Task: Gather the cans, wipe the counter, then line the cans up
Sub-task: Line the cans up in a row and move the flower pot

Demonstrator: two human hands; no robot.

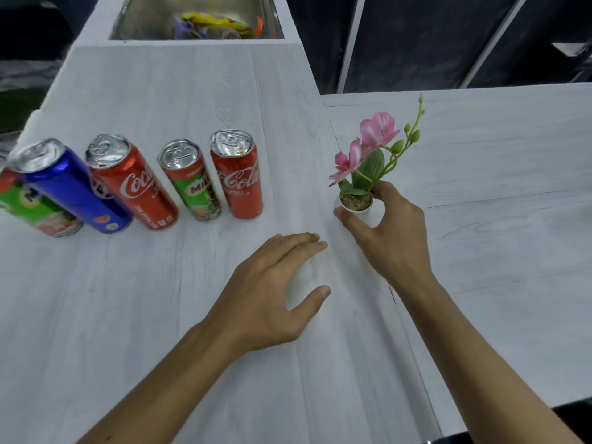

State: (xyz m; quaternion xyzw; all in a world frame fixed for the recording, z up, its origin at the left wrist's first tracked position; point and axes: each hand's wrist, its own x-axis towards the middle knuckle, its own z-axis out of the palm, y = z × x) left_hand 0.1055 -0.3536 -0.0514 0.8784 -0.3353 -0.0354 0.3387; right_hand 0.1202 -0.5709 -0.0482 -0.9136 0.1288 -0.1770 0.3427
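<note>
Several cans stand in a row on the white counter [160, 299]: a green Milo can [35, 209] at the far left, a blue can [73, 190], a red Coca-Cola can [137, 187], a second green Milo can [192, 184], and a second red Coca-Cola can [238, 177]. My right hand [389, 233] grips a small white pot with a pink flower plant [365, 174] to the right of the cans. With fingers straight, my left hand [272, 290] lies flat on the counter below the row, holding nothing.
A steel sink [198, 17] at the far end holds colourful packets. A second white counter section [496, 187] joins on the right. Dark panels stand behind it, and the counter's front edge runs at lower right.
</note>
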